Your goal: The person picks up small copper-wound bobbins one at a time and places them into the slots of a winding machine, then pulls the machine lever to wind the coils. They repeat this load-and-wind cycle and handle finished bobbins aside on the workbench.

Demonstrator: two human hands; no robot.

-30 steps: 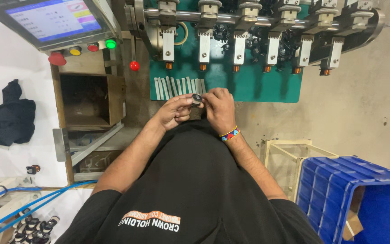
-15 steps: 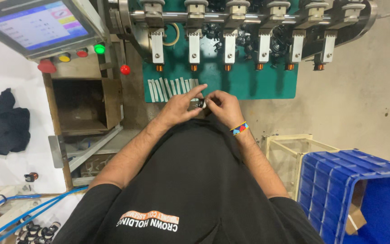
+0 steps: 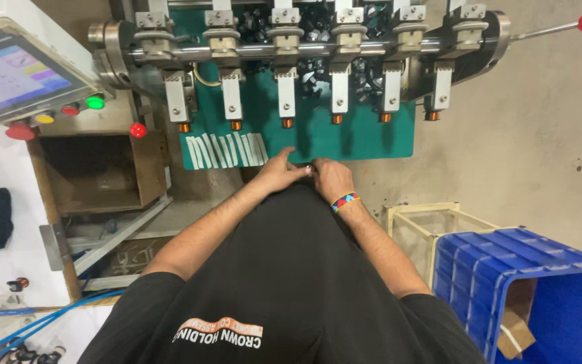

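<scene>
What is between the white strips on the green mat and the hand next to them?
In the head view, only bare green mat lies between the white strips and the left hand; they are close together.

Whatever the left hand (image 3: pixel 279 172) and right hand (image 3: pixel 330 178) pinched between them was too small to make out, only a dark speck at the fingertips. The touchscreen panel (image 3: pixel 15 75) ran off the left edge, its display blurred. The blue crate (image 3: pixel 506 269) was cut by the right and bottom edges. The machine's top (image 3: pixel 304 13) was cropped.
</scene>
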